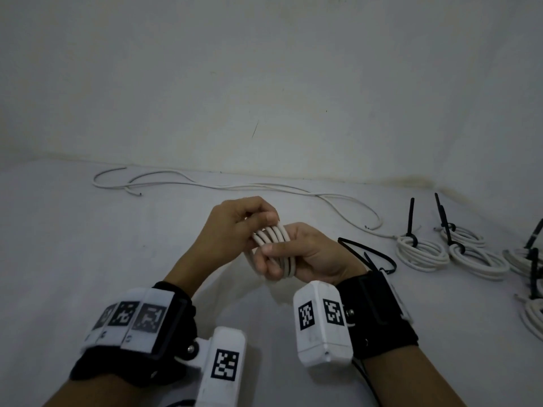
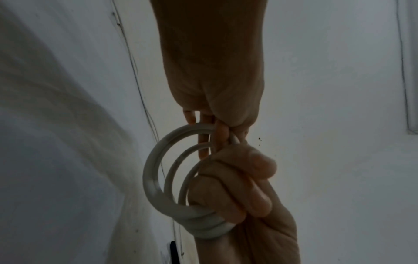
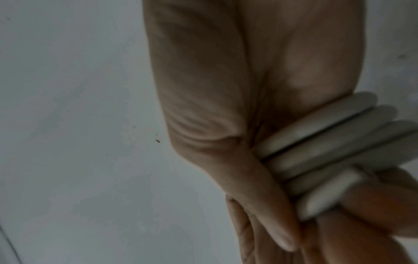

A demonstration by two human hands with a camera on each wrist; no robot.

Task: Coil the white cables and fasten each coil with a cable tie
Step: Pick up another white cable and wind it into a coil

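Note:
Both hands hold a small white cable coil (image 1: pixel 271 237) above the middle of the surface. My left hand (image 1: pixel 258 220) curls over its far side, and in the left wrist view its fingers (image 2: pixel 220 135) pass through the coil's loops (image 2: pixel 156 178). My right hand (image 1: pixel 271 259) grips the near side, thumb across the strands (image 3: pixel 328 142). A loose black cable tie (image 1: pixel 367 254) lies just right of my right wrist. An uncoiled white cable (image 1: pixel 205 185) trails along the back of the surface.
Several finished coils with upright black ties, such as the nearest coil (image 1: pixel 420 254) and the one beside it (image 1: pixel 476 259), lie at the right. A pale wall (image 1: pixel 264 83) rises behind the white surface (image 1: pixel 88 245).

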